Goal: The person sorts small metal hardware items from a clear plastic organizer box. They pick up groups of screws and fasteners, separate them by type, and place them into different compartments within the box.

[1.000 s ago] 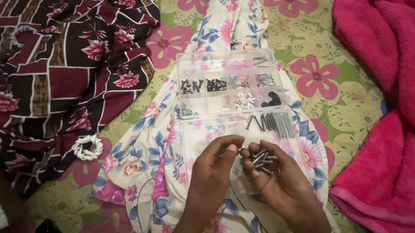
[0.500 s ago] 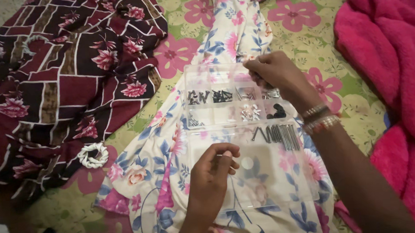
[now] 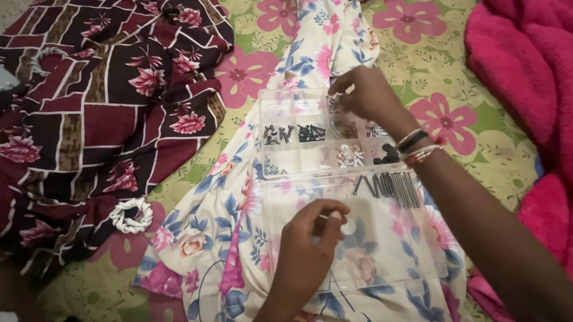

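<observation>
Since a second ago the right hand [image 3: 364,96] has carried its screws up to the clear organiser box's [image 3: 278,126] far compartments on the bed, fingers pinched closed, while the left hand [image 3: 312,240] curls over the open lid [image 3: 381,253]; dropping them low and steadily seems wise.

Right hand [image 3: 364,94] reaches forward, fingers curled; left hand [image 3: 309,244] pinched near.

left hand [image 3: 306,253]: bare, no sleeve | right hand [image 3: 366,96]: bare forearm | right wrist: stacked bangles [image 3: 416,147], dark, pale and red
</observation>
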